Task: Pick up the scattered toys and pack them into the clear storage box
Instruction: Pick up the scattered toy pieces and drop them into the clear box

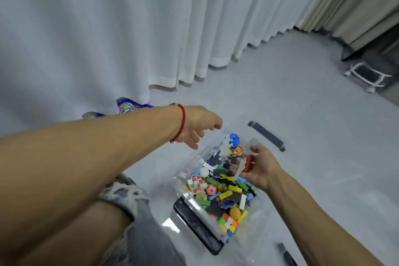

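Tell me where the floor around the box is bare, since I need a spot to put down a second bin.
Bare floor lies beyond the clear storage box, between the white curtain and the white wheeled stand, and right of the box past the dark clip. The box is crowded with toys. The left hand and right hand hover over it.

White curtains hang in deep folds to a pale grey floor, their hems just touching it. At the far right, beige drapes fall beside them. A small white wheeled stand sits in the right corner under a dark piece of furniture. Soft, even light fills the room.
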Available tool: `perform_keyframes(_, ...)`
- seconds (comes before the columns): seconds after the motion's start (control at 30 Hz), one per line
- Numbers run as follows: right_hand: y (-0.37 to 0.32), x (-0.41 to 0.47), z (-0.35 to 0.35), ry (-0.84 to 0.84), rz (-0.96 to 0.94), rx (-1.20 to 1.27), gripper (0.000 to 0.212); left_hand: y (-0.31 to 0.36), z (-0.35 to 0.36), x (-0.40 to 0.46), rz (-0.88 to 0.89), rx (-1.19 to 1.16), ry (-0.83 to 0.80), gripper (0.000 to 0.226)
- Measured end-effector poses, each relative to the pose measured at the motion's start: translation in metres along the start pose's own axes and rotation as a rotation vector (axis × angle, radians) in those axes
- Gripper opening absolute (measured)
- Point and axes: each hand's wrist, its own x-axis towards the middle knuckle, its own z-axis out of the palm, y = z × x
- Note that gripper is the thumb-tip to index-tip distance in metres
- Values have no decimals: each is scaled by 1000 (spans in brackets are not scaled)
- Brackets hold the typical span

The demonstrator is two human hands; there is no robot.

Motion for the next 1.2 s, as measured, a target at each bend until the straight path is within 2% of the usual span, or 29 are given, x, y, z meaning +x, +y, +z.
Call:
perform_keyframes(0.1,9,9,-13,71,-27,-135,19,-15,-43,-3,4,32,96,33)
perform_keyframes(0.2,18,14,3,91,-88,-253,12,-39,-97,-13,55,-83,263,30)
perform_keyframes(0.27,28,19,31,62,-114,-325,16,-73,-137,-22,31,-149,354,32)
perform_keyframes(0.4,61,26,131,-173,-165,-497,28,-188,-210,-46,-127,-177,547,22)
perform_keyframes(0.5,104,29,230,-395,-143,-782,19,-297,-246,-62,-291,-170,634,24)
perform_keyframes(0.57,145,39,289,-533,-162,-1012,17,-365,-256,-67,-373,-139,674,18)
perform_keyframes(0.63,191,56,339,-683,-226,-1281,19,-426,-253,-63,-428,-18,821,24)
perform_keyframes(0.67,214,68,361,-757,-263,-1421,19,-450,-245,-58,-432,20,920,25)
perform_keyframes(0.73,259,95,399,-889,-391,-1727,20,-489,-220,-44,-419,-26,1039,14)
perform_keyframes(0.77,280,108,415,-934,-493,-1889,26,-508,-208,-33,-411,-74,1058,6)
perform_keyframes(0.83,318,133,443,-957,-708,-2114,44,-534,-188,-6,-387,-173,1068,8)
perform_keyframes(0.97,377,179,485,-951,-1095,-2151,63,-550,-179,48,-362,-213,1175,29)
perform_keyframes(1.07,406,201,502,-933,-1268,-2062,66,-551,-177,72,-297,-253,1315,53)
perform_keyframes(1.13,418,210,499,-906,-1348,-1982,59,-555,-177,78,-234,-267,1357,61)
perform_keyframes(1.2,424,218,488,-952,-1398,-1840,42,-558,-180,78,-207,-251,1337,60)
